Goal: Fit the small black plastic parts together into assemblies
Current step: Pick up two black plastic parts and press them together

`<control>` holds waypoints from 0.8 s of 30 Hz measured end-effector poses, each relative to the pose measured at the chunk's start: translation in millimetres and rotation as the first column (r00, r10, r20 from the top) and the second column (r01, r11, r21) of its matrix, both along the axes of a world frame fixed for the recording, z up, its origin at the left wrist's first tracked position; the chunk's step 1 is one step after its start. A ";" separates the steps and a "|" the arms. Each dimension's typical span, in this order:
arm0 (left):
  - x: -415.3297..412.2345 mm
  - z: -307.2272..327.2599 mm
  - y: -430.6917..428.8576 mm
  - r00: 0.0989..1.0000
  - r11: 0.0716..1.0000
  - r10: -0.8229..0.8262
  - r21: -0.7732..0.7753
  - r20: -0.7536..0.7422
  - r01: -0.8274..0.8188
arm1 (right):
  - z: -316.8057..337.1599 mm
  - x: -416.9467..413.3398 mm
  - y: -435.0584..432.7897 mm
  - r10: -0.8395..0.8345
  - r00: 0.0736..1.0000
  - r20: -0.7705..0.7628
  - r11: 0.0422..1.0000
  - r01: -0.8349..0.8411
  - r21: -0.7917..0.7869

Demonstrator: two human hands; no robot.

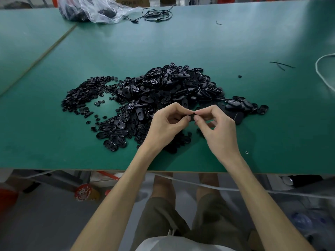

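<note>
Black part (191, 118) pinched between left hand (167, 124) and right hand (217, 129), above the heap (163, 91) on the green table (253, 105).

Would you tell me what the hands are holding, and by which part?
A small black part, pinched at both ends: the left hand at its left end, the right hand at its right.

Left hand (167, 124) and right hand (220, 130) are covering most of a small black plastic piece (191, 118) (shape unreadable). Frame top is cutting off the crumpled clear plastic bag (94, 11).
</note>
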State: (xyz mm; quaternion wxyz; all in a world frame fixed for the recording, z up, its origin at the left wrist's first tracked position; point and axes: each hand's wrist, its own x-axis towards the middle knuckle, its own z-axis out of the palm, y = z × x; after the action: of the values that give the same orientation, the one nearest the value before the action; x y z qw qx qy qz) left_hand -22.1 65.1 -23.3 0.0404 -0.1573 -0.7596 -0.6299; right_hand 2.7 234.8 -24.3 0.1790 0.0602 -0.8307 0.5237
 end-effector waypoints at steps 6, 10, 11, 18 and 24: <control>0.3 0.9 0.7 1.000 1.000 0.018 0.005 -0.012 -0.018 | 0.2 0.2 -1.1 0.010 1.000 0.003 1.000 -0.010 -0.011; -0.9 -1.6 1.6 0.999 0.999 0.037 0.003 -0.011 -0.037 | -0.9 -0.4 -1.7 0.047 0.999 0.022 0.999 -0.046 -0.027; -1.4 -2.2 1.6 0.999 0.999 0.040 0.000 -0.007 -0.040 | -1.2 -0.5 -2.0 0.054 0.998 0.025 0.998 -0.053 -0.028; -3.7 -5.2 0.8 0.999 0.999 0.050 -0.021 -0.018 -0.050 | -2.2 -1.5 -1.9 0.078 0.996 0.033 0.997 -0.078 -0.026; -4.6 -4.6 -3.4 1.000 0.998 0.000 0.062 -0.002 0.000 | 0.1 -0.3 1.6 0.048 0.999 0.014 0.992 -0.046 -0.120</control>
State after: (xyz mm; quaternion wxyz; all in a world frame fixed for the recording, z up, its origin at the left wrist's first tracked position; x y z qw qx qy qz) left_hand -26.7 61.7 -27.9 0.0458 -0.1565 -0.7397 -0.6529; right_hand 2.4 236.5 -24.1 0.1629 0.0648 -0.7976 0.5771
